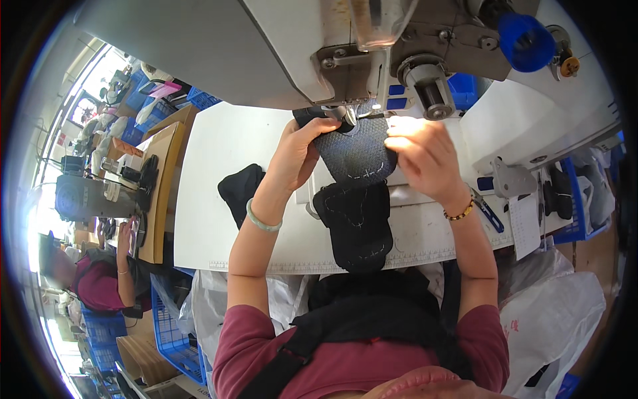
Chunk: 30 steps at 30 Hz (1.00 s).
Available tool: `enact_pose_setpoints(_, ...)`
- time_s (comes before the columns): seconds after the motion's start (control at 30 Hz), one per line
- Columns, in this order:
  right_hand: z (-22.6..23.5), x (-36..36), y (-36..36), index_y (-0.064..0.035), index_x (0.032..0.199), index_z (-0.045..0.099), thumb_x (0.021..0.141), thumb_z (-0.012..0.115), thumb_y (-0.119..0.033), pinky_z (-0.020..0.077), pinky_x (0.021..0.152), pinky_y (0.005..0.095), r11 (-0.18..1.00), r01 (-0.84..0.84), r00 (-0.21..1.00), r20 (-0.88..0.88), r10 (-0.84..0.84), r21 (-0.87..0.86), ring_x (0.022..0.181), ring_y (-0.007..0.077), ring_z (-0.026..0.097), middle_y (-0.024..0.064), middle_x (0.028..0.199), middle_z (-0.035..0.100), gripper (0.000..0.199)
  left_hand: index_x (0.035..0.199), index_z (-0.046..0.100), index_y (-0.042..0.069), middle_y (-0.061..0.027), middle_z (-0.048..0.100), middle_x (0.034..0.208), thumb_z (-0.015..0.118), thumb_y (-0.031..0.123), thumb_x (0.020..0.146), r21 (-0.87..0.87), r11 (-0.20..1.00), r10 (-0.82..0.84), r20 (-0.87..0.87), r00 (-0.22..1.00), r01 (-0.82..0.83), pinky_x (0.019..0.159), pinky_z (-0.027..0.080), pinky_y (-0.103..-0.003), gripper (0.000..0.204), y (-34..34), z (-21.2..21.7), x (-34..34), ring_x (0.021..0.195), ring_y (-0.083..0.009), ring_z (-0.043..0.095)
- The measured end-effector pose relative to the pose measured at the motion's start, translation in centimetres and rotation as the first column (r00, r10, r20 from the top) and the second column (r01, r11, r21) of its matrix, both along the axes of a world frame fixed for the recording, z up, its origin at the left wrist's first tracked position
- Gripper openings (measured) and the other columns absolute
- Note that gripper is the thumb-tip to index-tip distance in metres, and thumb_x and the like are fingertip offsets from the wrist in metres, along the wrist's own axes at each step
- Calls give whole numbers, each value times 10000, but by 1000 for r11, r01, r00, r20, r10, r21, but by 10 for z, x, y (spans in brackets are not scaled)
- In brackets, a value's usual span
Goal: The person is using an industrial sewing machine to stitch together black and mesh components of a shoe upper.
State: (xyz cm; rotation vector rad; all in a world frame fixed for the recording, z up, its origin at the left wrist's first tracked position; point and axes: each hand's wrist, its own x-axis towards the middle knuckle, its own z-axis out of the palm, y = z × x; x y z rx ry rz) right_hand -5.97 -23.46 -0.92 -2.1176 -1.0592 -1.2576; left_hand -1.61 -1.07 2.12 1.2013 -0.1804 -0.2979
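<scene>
A dark fabric piece [353, 151] with a mesh surface and white chalk marks lies under the presser foot [342, 114] of a sewing machine [292, 46]. My left hand [298, 149] is closed on its left edge, with the thumb on top close to the foot. At the right edge, my right hand [425, 156] pinches the piece between curled fingers. Just below it, nearer me, a black fabric piece [359, 226] with pale marked lines lies on the white table [206, 153]. Another black piece [241, 191] rests left of my left forearm.
A blue-handled cutter [490, 214] lies to the right of my right wrist. A blue cone [526, 42] projects from the machine head. White plastic bags [551, 299] hang at the right. On the left, another person [100, 279] sits by a second machine [86, 197].
</scene>
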Motion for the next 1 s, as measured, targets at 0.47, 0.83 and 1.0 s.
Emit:
enact_pose_setpoints(0.47, -47, -28, -65, 11, 917, 549, 799, 660, -91, 459, 753, 324, 914, 376, 639, -757, -137, 152, 823, 247, 561, 106, 915, 555, 191, 1148, 515, -43, -154, 622, 972, 623, 32, 777, 174, 849, 477, 156, 865, -499, 802, 520, -365, 394, 107, -37, 9, 889, -225, 615)
enact_pose_setpoints(0.83, -69, -35, -49, 42, 805, 555, 770, 644, -43, 460, 767, 356, 913, 409, 684, -665, -298, 11, 881, 295, 546, 137, 915, 568, 127, 1108, 604, 11, -128, 541, 1172, 731, 87, 743, 601, 460, -161, 780, 605, -653, 912, 407, -369, 394, 53, -54, -85, 1062, -305, 505)
enact_pose_setpoints(1.0, -66, -36, -32, 34, 771, 520, 749, 593, 9, 474, 736, 377, 863, 499, 702, -547, -455, -76, 858, 306, 539, 143, 851, 552, 80, 1164, 521, -56, -151, 498, 1124, 792, 256, 694, 798, 427, -371, 584, 722, -426, 913, 406, -385, 626, 20, -46, -93, 1068, -330, 466)
